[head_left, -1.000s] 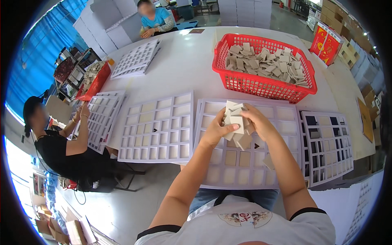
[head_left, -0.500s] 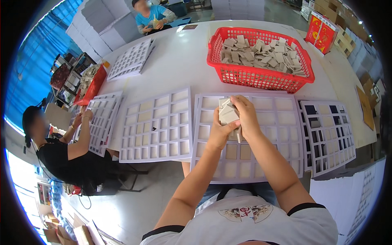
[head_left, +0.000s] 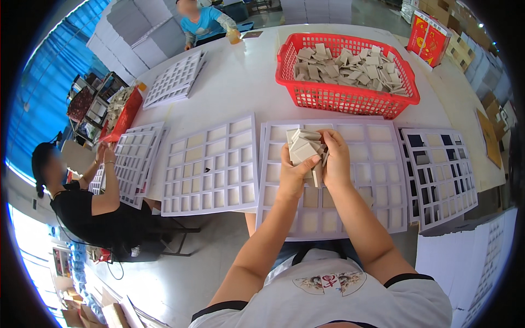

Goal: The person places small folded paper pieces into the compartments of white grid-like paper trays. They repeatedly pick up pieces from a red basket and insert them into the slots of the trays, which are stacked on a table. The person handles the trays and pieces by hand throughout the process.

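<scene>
A loose handful of thin beige square pieces (head_left: 304, 148), like small board tiles, is gathered between my two hands. My left hand (head_left: 292, 176) is closed round most of the pile, its thumb across the front. My right hand (head_left: 337, 163) curls against the right side of the pile, fingers bent onto the pieces there. One piece pokes out downward between the hands. Both hands hover over a pale lilac grid panel (head_left: 401, 188) with rectangular cells, many showing cream squares. My forearms and the pile hide part of its middle.
A red plastic basket (head_left: 350, 103) full of similar pieces stands beyond the panel. Another grid panel (head_left: 203, 169) lies left, stacked ones (head_left: 444, 180) right. A red box (head_left: 428, 39) is at the far right. Two people sit at the table, left and far side.
My right hand has shifted slightly right, opening the pile, so more pieces show fanned out. The far person's hand has moved to the right with a yellowish container.
</scene>
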Demonstrator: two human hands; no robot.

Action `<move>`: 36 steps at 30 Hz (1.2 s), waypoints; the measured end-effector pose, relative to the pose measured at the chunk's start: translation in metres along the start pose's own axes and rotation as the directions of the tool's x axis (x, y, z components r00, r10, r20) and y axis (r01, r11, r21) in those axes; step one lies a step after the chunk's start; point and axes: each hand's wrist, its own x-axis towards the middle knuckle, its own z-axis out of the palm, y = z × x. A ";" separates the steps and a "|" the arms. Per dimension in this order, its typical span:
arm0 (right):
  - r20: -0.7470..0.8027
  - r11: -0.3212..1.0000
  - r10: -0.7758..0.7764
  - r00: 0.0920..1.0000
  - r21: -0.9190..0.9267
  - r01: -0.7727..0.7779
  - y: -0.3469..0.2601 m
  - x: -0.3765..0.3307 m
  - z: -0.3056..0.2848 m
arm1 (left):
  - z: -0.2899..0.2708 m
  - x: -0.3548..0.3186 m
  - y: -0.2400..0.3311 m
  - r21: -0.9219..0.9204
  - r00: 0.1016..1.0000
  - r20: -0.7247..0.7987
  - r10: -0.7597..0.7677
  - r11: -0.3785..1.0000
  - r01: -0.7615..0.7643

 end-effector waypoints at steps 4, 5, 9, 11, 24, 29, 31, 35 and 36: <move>-0.070 0.997 -0.029 0.997 -0.074 0.024 0.001 -0.008 -0.006 | -0.002 -0.006 -0.004 -0.019 0.999 -0.035 -0.032 0.999 0.032; -0.090 0.996 -0.045 0.995 -0.084 0.038 -0.001 -0.011 -0.005 | -0.001 -0.008 -0.001 -0.029 0.997 -0.042 -0.057 0.998 0.056; -0.094 0.991 -0.082 0.992 -0.112 0.071 0.004 -0.012 -0.008 | -0.003 -0.009 -0.006 -0.031 0.996 -0.044 -0.081 0.996 0.080; -0.080 0.994 -0.089 0.993 -0.074 0.083 0.003 -0.006 -0.013 | -0.004 -0.007 -0.007 -0.024 0.994 0.011 -0.106 0.994 0.106; 0.255 0.999 -0.023 0.967 -0.038 0.034 -0.024 0.011 -0.003 | -0.003 -0.004 -0.008 -0.192 0.963 0.111 -0.244 0.946 0.262; 0.235 0.997 0.079 0.969 -0.021 -0.076 -0.024 0.012 -0.003 | 0.004 -0.003 -0.005 -0.148 0.980 0.118 -0.159 0.973 0.176; 0.227 0.999 0.043 0.973 0.017 -0.048 -0.020 0.014 -0.009 | 0.004 -0.001 -0.007 -0.154 0.985 0.127 -0.121 0.978 0.140; 0.190 0.991 0.013 0.982 0.132 -0.039 -0.014 0.020 -0.024 | 0.006 0.004 -0.009 -0.150 0.978 0.196 -0.074 0.983 0.104; 0.190 0.984 0.027 0.981 0.170 -0.060 -0.014 0.020 -0.023 | 0.007 0.005 -0.009 -0.139 0.974 0.217 -0.066 0.985 0.098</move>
